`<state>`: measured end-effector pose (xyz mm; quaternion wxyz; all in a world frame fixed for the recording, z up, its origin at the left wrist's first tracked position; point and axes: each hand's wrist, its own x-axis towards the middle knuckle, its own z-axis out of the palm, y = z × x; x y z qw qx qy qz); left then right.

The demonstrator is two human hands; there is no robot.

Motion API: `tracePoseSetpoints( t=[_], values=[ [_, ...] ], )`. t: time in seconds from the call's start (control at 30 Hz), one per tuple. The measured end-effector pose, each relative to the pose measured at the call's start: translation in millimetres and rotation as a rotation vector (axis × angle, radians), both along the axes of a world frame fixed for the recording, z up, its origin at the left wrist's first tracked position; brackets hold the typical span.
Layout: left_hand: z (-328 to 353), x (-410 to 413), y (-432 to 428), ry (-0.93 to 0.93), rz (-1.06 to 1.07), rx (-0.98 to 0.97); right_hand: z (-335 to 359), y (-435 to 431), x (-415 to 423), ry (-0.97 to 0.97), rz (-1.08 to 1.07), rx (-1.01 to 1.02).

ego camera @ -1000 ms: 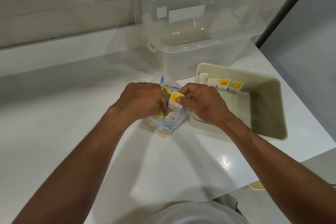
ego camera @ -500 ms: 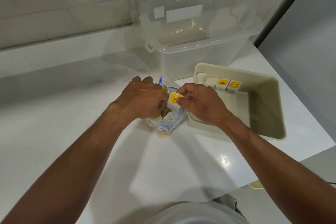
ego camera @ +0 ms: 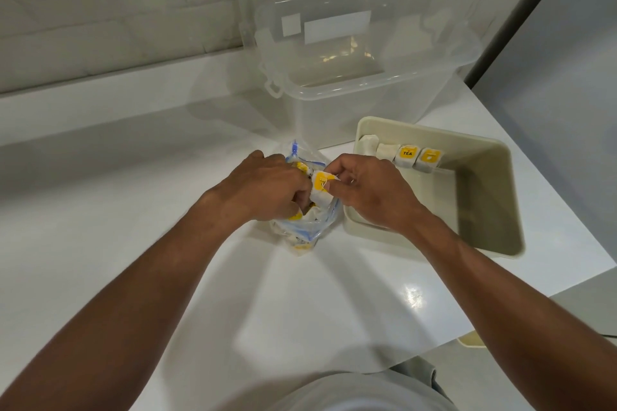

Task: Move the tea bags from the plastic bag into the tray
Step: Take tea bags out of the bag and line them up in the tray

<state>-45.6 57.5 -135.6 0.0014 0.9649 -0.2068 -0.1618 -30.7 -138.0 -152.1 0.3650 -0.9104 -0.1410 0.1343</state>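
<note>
A clear plastic bag with blue trim stands on the white table, holding several white tea bags with yellow tags. My left hand has its fingers curled into the bag's mouth and grips it. My right hand pinches one tea bag just above the opening. To the right lies a beige tray. Along its far wall stands a row of tea bags.
A large clear plastic storage box stands behind the bag and tray, against the brick wall. The white table ends just right of the tray, with a dark floor beyond. A small beige object peeks out below the table's near right edge.
Both hands and the pinched tea bag have risen a little at the bag's mouth. The tray's row of tea bags is unchanged.
</note>
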Motion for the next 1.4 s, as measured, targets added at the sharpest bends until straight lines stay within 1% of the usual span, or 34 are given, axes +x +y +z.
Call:
tracePoseSetpoints(
  t=[0.1,0.23,0.3,0.37,0.4,0.47,0.5,0.57,0.63,0.67,0.73,0.8,0.87,1.0,1.2,1.3,1.4],
  values=[
    [6.5,5.9,5.8,-0.029,0.121,-0.141,-0.6,-0.9,0.8,-0.002,-0.009,-0.016],
    [14.4,11.0,11.8,-0.021,0.275,-0.282,-0.9,-0.1,0.0,-0.001,-0.010,-0.012],
    [15.2,12.3,15.0,-0.074,0.352,-0.390,0.4,-0.1,-1.0,-0.032,-0.012,-0.007],
    [15.4,13.1,17.6,-0.123,0.436,-0.499,5.1,-0.8,-2.5,-0.006,0.014,0.045],
    [15.9,12.9,18.0,-0.118,0.478,-0.551,8.5,-0.8,-3.6,0.057,0.047,0.114],
    [14.8,11.8,18.2,-0.044,0.550,-0.675,16.6,2.0,-5.2,0.222,0.108,0.293],
    [14.7,11.1,17.6,0.013,0.574,-0.747,18.3,3.7,-5.0,0.256,0.108,0.354],
    [17.1,9.0,15.5,0.155,0.603,-0.885,16.4,7.4,-1.8,0.210,0.041,0.386],
    [20.8,7.2,13.3,0.262,0.621,-0.968,11.3,9.0,2.0,0.091,-0.039,0.312],
    [22.5,7.0,12.8,0.281,0.627,-0.993,9.7,8.5,3.0,0.067,-0.053,0.287],
    [23.5,7.7,13.6,0.268,0.641,-1.017,9.7,6.5,2.9,0.118,-0.035,0.317],
    [21.4,9.8,16.3,0.225,0.646,-0.986,11.0,3.2,1.9,0.176,0.003,0.355],
    [18.4,12.5,18.4,0.174,0.632,-0.931,12.6,-0.3,1.9,0.181,0.020,0.357],
    [16.7,16.1,15.4,0.109,0.585,-0.897,13.7,-7.1,6.1,0.164,-0.037,0.370],
    [22.5,21.4,-4.2,0.117,0.454,-0.910,20.3,-21.7,9.9,0.099,-0.090,0.396],
    [28.1,25.4,-17.4,0.158,0.401,-0.924,21.8,-32.2,13.6,0.011,-0.115,0.344],
    [28.6,32.6,-29.9,0.122,0.384,-0.882,22.6,-50.3,17.8,-0.034,-0.130,0.287]
  ],
)
